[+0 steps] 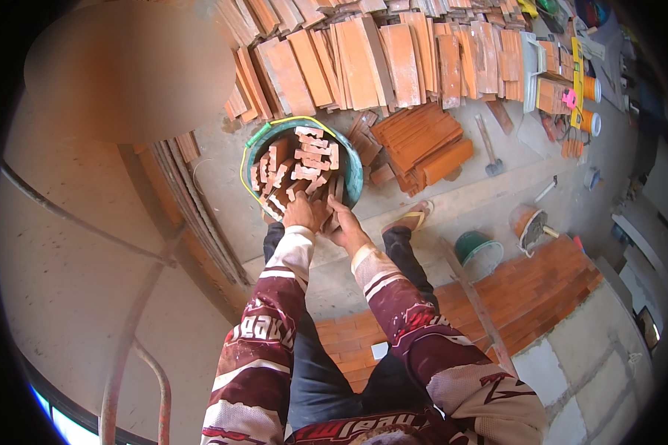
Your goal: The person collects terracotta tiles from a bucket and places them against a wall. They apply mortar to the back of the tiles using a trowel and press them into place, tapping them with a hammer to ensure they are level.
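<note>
Near 11 o'clock — terracotta tiles (312, 152) in green bucket (355, 176); left hand (301, 213), right hand (346, 227) both half-curled against tiles — hold unclear.

Grey concrete floor (523, 174); reddish tiled section (527, 297); pale slabs (600, 360) beside it; bright light (73, 432) lower left

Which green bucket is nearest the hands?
The yellow-handled green bucket holding tiles: the left hand and right hand are at its near edge. The other green bucket stands farther away.

Building site with stacked tiles (357, 63)
</note>
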